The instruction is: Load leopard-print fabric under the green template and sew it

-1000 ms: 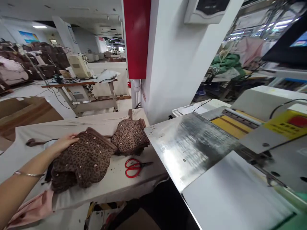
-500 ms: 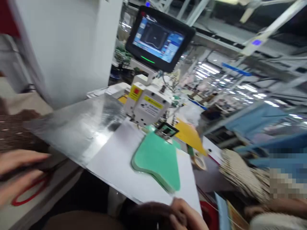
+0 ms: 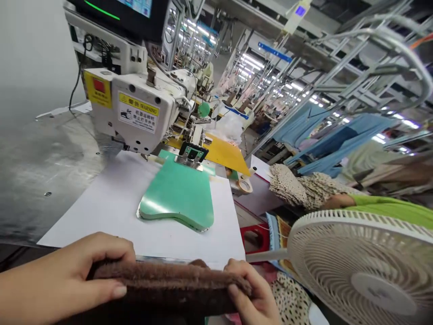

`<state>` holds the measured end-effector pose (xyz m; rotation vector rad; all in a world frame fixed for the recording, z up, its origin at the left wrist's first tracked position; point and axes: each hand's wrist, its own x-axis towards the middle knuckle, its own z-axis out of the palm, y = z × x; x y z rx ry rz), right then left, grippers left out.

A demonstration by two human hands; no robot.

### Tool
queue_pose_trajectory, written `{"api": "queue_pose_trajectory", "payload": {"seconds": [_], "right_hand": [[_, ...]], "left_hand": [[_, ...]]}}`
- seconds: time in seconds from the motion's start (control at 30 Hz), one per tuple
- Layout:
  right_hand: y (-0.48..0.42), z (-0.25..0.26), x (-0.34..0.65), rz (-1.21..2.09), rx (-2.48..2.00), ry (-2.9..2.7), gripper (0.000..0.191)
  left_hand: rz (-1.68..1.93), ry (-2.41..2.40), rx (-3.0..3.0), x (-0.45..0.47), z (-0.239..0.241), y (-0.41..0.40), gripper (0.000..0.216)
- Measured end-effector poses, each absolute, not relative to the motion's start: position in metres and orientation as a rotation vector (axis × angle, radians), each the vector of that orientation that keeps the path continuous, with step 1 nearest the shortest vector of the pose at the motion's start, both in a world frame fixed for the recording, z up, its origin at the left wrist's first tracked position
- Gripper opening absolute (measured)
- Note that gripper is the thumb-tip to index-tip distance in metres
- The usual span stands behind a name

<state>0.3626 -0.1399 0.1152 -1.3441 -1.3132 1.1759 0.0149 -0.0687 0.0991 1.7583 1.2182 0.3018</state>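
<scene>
While the sewing machine (image 3: 135, 108) fills the upper left, its green template (image 3: 179, 194) lies flat on the white table (image 3: 101, 203) under the needle area, and a fan (image 3: 368, 271) crowds the lower right. Nearest the camera, at the table's front edge, a brown fabric piece (image 3: 169, 284) is stretched between both hands. The left hand (image 3: 64, 280) is closed over its left end, thumb on the near side and fingers curled over the top. The right hand (image 3: 250, 293) pinches the right end.

By its look the fabric is plush, soft and light; it would sag if held at one point only, so a grip at both ends along the folded edge keeps it straight. It seems neither slippery nor fragile.

Much of the fabric hangs below the frame, so its shape and full extent cannot be told. Behind the fan, a person's spotted sleeve (image 3: 304, 189) shows, partly hidden.
</scene>
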Motion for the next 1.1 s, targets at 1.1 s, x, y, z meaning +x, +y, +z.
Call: {"api": "queue_pose_trajectory", "payload": {"seconds": [1.1], "right_hand": [[-0.112,0.091,0.349,1.053,-1.326,-1.750,0.019]], "left_hand": [[0.225,1.195,1.649,0.013,0.110,-0.043,0.049]]}}
